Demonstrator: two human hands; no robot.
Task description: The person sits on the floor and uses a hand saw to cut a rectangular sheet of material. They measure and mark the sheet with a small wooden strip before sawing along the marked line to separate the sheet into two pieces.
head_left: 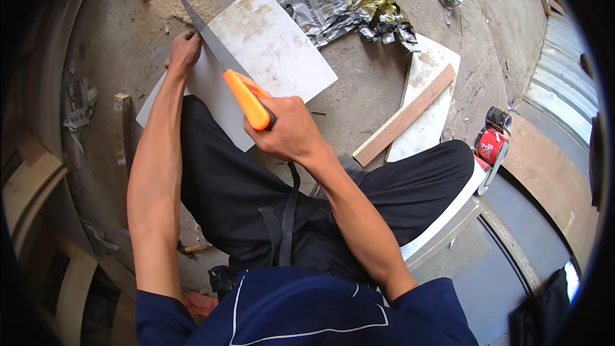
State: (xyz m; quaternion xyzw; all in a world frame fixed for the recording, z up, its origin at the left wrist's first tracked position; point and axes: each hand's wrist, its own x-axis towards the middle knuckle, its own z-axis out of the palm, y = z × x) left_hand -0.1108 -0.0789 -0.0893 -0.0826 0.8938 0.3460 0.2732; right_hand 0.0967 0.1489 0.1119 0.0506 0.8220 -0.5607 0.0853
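My right hand (pixel 287 129) is wrapped round the orange and black handle of a hand saw (pixel 219 45). The saw's long grey blade runs away from me to the upper left, across a white board (pixel 275 45) with brownish stains. At the board's far left edge, close beside the blade's front part, my left hand (pixel 185 51) grips the board with curled fingers, some of them hidden. Part of the board lies over my left leg. Pale sawdust (pixel 176 9) is scattered on the ground around the saw's tip.
Crumpled silvery wrapping (pixel 349 16) lies beyond the board. On the right, a wood strip (pixel 405 115) rests on another white board (pixel 428 57). Further right are a red can (pixel 491 145) and a dark can (pixel 498 118). A short wood post (pixel 122 125) stands at left.
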